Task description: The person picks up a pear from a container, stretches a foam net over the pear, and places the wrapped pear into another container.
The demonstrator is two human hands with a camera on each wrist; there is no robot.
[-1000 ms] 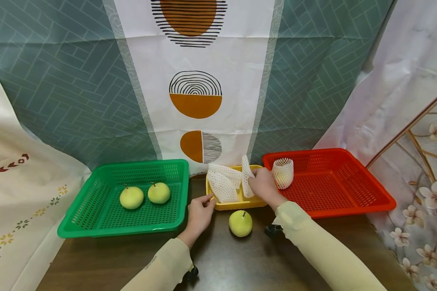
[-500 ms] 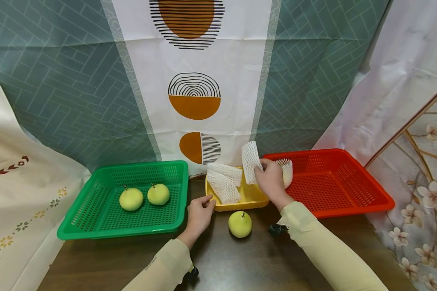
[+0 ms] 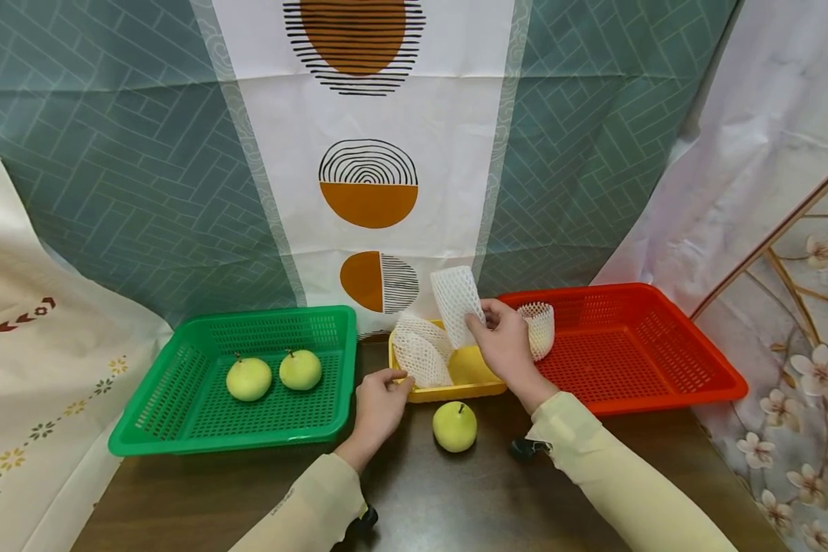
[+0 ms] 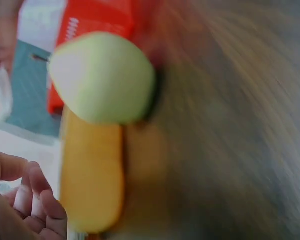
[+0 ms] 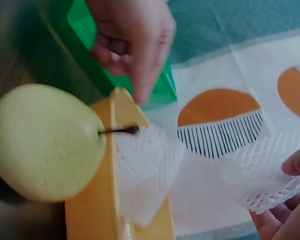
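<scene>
Above the yellow tray (image 3: 465, 392), my right hand (image 3: 510, 345) pinches a white foam fruit net (image 3: 455, 307), a flat mesh sleeve, by its right edge. My left hand (image 3: 379, 406) holds the tray's front left corner, thumb and index finger at the rim. More foam nets (image 3: 419, 360) lie in the tray's left part. Just in front of it, on the table, sits a yellow-green pear (image 3: 455, 426) with its stem up. In the right wrist view the pear (image 5: 47, 142) looms large beside the tray, and the held net (image 5: 265, 172) hangs from the fingers.
To the left stands a green basket (image 3: 241, 441) with two pears (image 3: 248, 379) in it. A red basket (image 3: 621, 349) on the right contains a pear in a foam net (image 3: 540, 331). Patterned cloth (image 3: 369, 100) hangs close behind, and brown table (image 3: 448, 506) extends in front.
My right hand has lifted one foam net up out of the yellow tray, then swung it slightly left over the tray. The left hand stays at the tray's corner.
</scene>
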